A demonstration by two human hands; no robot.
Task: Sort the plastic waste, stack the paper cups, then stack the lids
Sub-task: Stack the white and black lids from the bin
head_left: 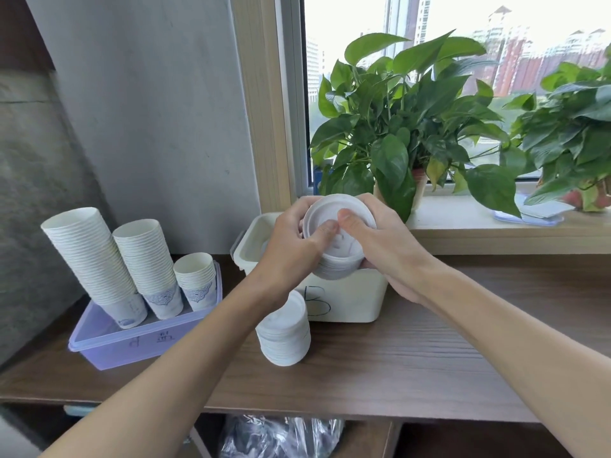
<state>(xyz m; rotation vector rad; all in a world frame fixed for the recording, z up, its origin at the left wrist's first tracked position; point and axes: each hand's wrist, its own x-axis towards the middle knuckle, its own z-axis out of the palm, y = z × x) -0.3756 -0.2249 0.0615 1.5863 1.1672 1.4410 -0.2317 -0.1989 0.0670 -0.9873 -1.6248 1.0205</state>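
Both hands, left [291, 246] and right [380, 239], grip a lid stack [337, 249] above the white bin [350, 302]; thumbs press its top.

"B" on white bin [347, 302], handwritten

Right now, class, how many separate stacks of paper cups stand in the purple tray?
3. The tall stack leans at the tray's left, the middle stack stands beside it, and the short stack stands at the right. None seems hidden behind them.
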